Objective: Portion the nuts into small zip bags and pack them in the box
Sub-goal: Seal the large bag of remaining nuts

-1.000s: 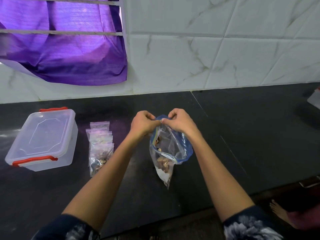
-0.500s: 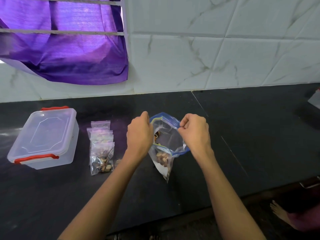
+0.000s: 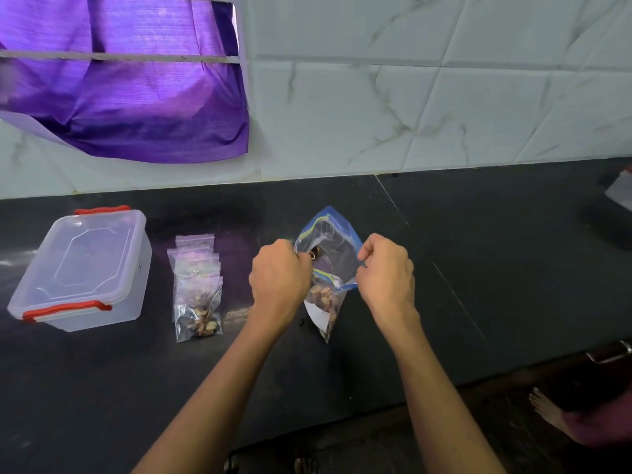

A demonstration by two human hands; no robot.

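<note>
Both hands hold a large zip bag (image 3: 330,265) above the dark tabletop (image 3: 478,268), near the middle of the scene. The left hand (image 3: 278,278) has its fingers curled and grips the left side of the bag's blue-edged mouth; the right hand (image 3: 386,268) pinches the right side of the same rim with its fingers curled in. Between them the mouth is pulled open into a wide loop, and the far part of the rim stands up in a point. The bag hangs from the two grips, its lower corner reaching down towards the tabletop, and mixed nuts (image 3: 323,295) lie in its lower half beside a white label.

To the left of the left hand, a short row of small zip bags (image 3: 196,289) lies flat on the tabletop, overlapping one another from far to near; the nearest one shows nuts inside. Further left stands a clear plastic box (image 3: 82,268) with its lid on and red clips at its near and far edges, well apart from the large bag.

Behind the tabletop runs a white marbled tile wall (image 3: 410,97), with purple cloth (image 3: 130,97) hanging at its left.
</note>
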